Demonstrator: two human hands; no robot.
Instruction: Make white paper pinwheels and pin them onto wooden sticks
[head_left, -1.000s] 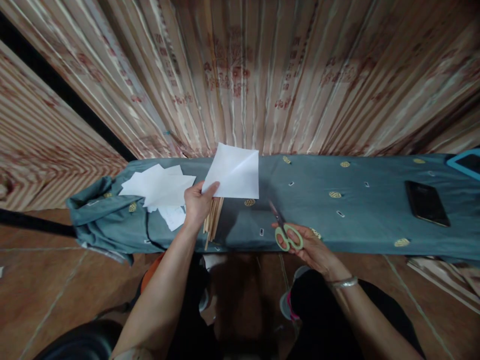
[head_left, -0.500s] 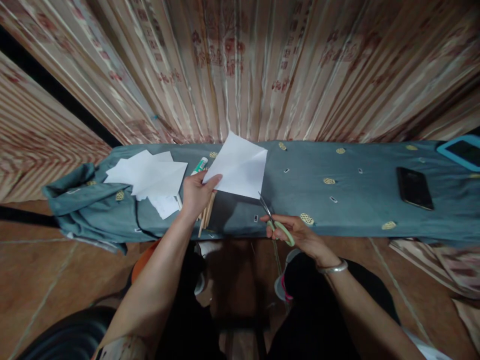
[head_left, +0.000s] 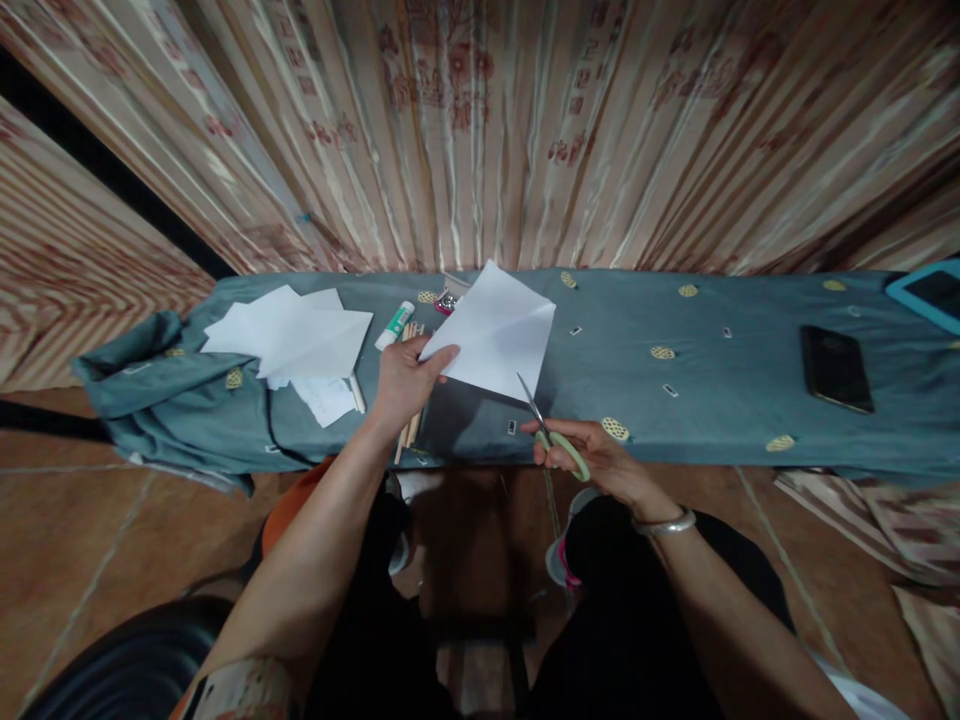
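A white, creased sheet of paper (head_left: 499, 330) is pinched at its left corner by my left hand (head_left: 411, 380), thumb on top. My right hand (head_left: 589, 458) grips green-handled scissors (head_left: 571, 455), their blades pointing up and left over the sheet's lower right edge. Beyond my left hand lie a green and white glue stick (head_left: 394, 326) and a small container with a pink rim (head_left: 448, 301). Several thin wooden sticks (head_left: 409, 432) lie partly beneath that hand.
A pile of white paper pieces (head_left: 300, 335) lies at the left of the teal cloth-covered table (head_left: 630, 310). To the right are a black phone (head_left: 836, 368) and a blue-framed device (head_left: 926, 295). A pleated curtain (head_left: 480, 140) hangs behind.
My left hand and the paper have shifted right, uncovering more of the glue stick and the small container. The scissors' blades now overlap the sheet's lower edge more.
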